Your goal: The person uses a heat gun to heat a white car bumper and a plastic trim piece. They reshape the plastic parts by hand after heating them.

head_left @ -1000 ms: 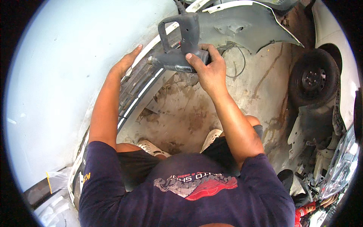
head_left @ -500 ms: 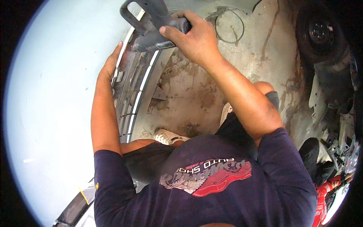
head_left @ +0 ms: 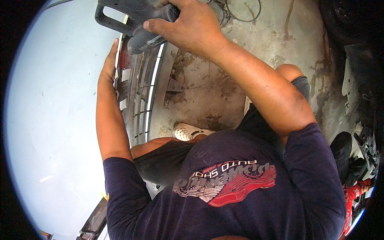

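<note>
My right hand (head_left: 196,30) is wrapped round the body of a dark grey power tool (head_left: 140,41) with an open loop handle, its exact kind not clear. The tool is over the front edge of a pale blue car panel (head_left: 56,104), its far end cut off by the upper rim. Whether it touches the edge cannot be made out. My left hand (head_left: 109,64) lies along that same edge, fingers stretched out and holding nothing. Below the edge runs a dark slatted grille (head_left: 140,96) with a bright strip (head_left: 151,88).
Stained concrete floor (head_left: 208,88) lies to the right of the grille, with a thin dark ring (head_left: 256,12) on it at the top. My white shoe (head_left: 188,131) stands by the grille. Dark car parts (head_left: 362,148) and a red item (head_left: 354,196) are at the right rim.
The power tool and my right hand have shifted left and up in the picture. My left hand stays stretched along the panel edge. The whole view has also shifted somewhat.
</note>
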